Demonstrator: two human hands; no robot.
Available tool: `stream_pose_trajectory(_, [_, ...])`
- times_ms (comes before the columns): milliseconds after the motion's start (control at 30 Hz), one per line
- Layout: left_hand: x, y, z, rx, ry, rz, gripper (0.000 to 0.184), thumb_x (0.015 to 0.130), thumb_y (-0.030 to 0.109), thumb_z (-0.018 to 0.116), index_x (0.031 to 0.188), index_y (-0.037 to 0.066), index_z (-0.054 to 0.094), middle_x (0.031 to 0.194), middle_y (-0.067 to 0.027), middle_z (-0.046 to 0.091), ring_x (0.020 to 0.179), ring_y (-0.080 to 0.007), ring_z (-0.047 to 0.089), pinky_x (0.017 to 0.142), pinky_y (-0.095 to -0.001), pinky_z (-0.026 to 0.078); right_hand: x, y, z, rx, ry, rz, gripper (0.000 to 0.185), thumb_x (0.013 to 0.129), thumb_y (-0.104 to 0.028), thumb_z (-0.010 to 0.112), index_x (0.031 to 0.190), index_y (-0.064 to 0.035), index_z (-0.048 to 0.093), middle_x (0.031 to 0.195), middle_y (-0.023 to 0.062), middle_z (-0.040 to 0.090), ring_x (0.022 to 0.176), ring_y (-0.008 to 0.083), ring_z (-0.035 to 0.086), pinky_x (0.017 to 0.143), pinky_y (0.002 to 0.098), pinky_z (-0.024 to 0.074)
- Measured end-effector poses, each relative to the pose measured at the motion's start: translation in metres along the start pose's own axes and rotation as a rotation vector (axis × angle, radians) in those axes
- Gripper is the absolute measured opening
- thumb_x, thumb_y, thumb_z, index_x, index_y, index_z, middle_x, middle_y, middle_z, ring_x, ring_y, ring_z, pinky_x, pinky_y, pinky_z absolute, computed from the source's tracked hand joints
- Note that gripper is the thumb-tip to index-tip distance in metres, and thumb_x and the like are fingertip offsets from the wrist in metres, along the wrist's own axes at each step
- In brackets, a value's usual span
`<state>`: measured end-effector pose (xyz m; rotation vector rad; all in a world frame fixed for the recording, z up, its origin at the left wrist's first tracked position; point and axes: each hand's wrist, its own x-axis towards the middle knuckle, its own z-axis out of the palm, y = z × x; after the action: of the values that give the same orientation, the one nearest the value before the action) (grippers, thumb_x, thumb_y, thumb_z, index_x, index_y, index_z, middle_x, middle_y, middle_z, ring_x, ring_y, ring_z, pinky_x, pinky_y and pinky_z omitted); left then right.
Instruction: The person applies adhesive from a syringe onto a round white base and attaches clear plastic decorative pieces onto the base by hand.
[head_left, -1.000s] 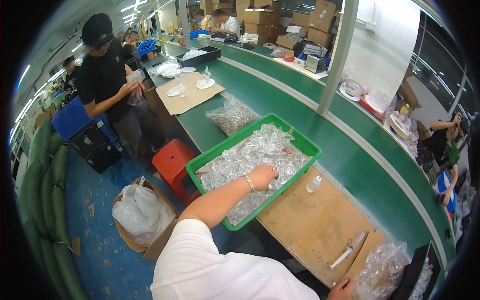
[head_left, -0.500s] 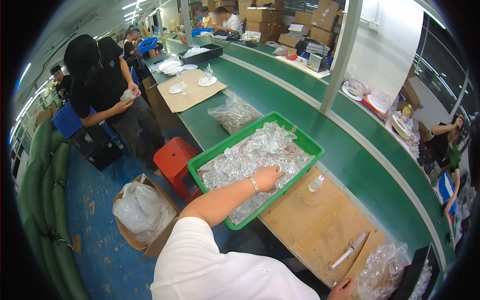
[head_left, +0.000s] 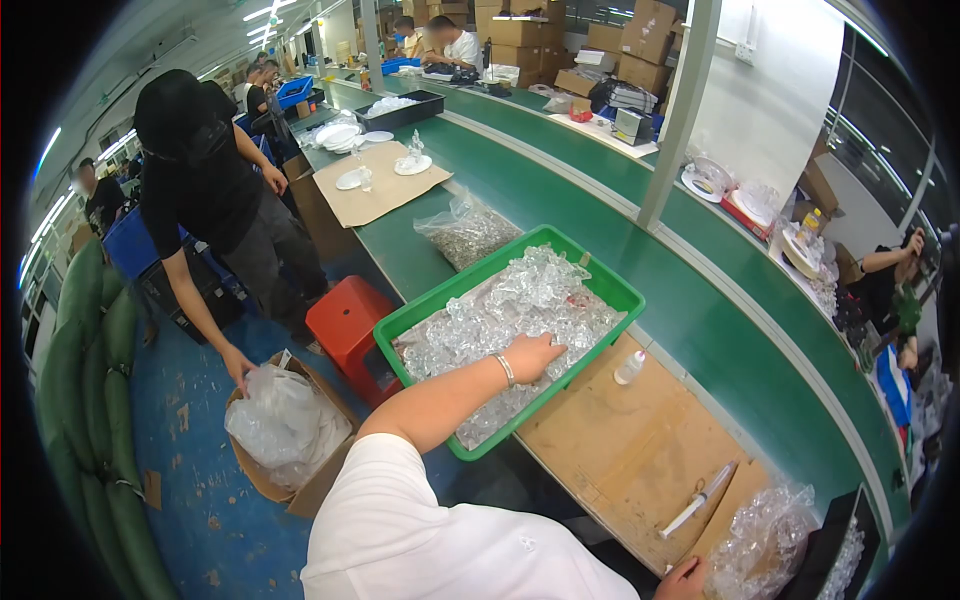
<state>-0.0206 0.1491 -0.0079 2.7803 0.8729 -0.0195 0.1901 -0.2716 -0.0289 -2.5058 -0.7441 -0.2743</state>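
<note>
My left hand (head_left: 530, 360), with a bracelet at the wrist, lies on a heap of small clear plastic pieces (head_left: 500, 308). Its index finger is stretched out, and the other fingers are partly hidden. The heap fills a green tray (head_left: 612, 280) standing on the bench. At the bottom edge of the view, my right hand (head_left: 682, 580) rests open by the cardboard edge, partly cut off. Close to it are a clear bag of plastic pieces (head_left: 765, 535) and a syringe (head_left: 697, 500) on the cardboard sheet (head_left: 615, 440).
A small dropper bottle (head_left: 630, 368) stands right of the tray. Behind the tray lies a bag of small grey pieces (head_left: 468, 232). To the left are a red stool (head_left: 350, 315) and a carton (head_left: 325, 470) with plastic bags. Another person (head_left: 205, 170) reaches into that carton.
The other person has lowered an arm and now has a hand at the bag in the carton. My left hand has barely shifted on the heap; my right hand stays put.
</note>
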Motion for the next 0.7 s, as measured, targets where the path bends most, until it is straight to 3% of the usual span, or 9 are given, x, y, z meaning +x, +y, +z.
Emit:
stream_pose_trajectory(67, [0.0,-0.001,-0.001,-0.001,-0.013,-0.001,0.058,0.067,0.009,0.062,0.122,0.013,0.042,0.107,-0.0141,0.047,0.097,-0.0283,0.051,0.079,-0.0447,0.04,0.0,-0.004,-0.004,-0.021,-0.076,0.047,0.025,0.084,-0.018,0.045,0.086,0.0035,0.059,0.077,0.0225,0.059,0.066,0.0354,0.056,0.058,0.0391,0.0463])
stream_pose_trajectory(133, [0.0,-0.002,-0.002,-0.018,-0.018,-0.005,0.056,0.067,0.011,0.061,0.121,0.013,0.044,0.105,-0.0129,0.048,0.096,-0.0281,0.052,0.08,-0.0438,0.04,0.0,-0.015,-0.007,0.057,0.034,-0.019,0.027,0.084,-0.018,0.045,0.089,0.0035,0.059,0.079,0.0227,0.059,0.067,0.0355,0.056,0.059,0.0388,0.0465])
stream_pose_trajectory(267, [-0.001,-0.004,-0.011,-0.023,-0.026,-0.031,0.055,0.066,0.014,0.063,0.118,0.013,0.047,0.097,-0.0127,0.051,0.091,-0.0286,0.054,0.079,-0.04,0.043,-0.001,-0.012,-0.006,0.035,0.048,-0.041,0.028,0.084,-0.019,0.044,0.093,0.0034,0.058,0.082,0.023,0.059,0.07,0.0359,0.056,0.061,0.0393,0.0466])
stream_pose_trajectory(333, [-0.003,-0.006,-0.016,-0.101,-0.038,-0.046,0.045,0.066,0.015,0.061,0.111,0.013,0.054,0.094,-0.0137,0.053,0.088,-0.0305,0.055,0.078,-0.0396,0.044,0.001,-0.023,-0.015,0.019,0.012,-0.049,0.029,0.084,-0.019,0.044,0.096,0.0034,0.058,0.085,0.0234,0.059,0.072,0.0364,0.057,0.063,0.0399,0.0469])
stream_pose_trajectory(567, [-0.004,-0.008,-0.015,-0.098,0.004,-0.017,0.04,0.066,0.015,0.063,0.105,0.013,0.058,0.091,-0.0136,0.055,0.087,-0.0312,0.055,0.077,-0.0388,0.045,0.002,-0.021,-0.015,-0.024,-0.063,0.029,0.032,0.084,-0.02,0.043,0.101,0.0036,0.057,0.09,0.0239,0.059,0.079,0.0368,0.057,0.068,0.0404,0.0469])
stream_pose_trajectory(700, [0.0,-0.012,-0.009,-0.093,0.009,0.021,0.04,0.065,0.018,0.066,0.103,0.009,0.058,0.091,-0.0137,0.056,0.088,-0.0308,0.055,0.078,-0.0384,0.045,0.003,-0.028,-0.019,-0.007,0.021,-0.097,0.032,0.083,-0.018,0.043,0.101,0.0035,0.057,0.093,0.024,0.059,0.081,0.0367,0.056,0.071,0.0401,0.0463])
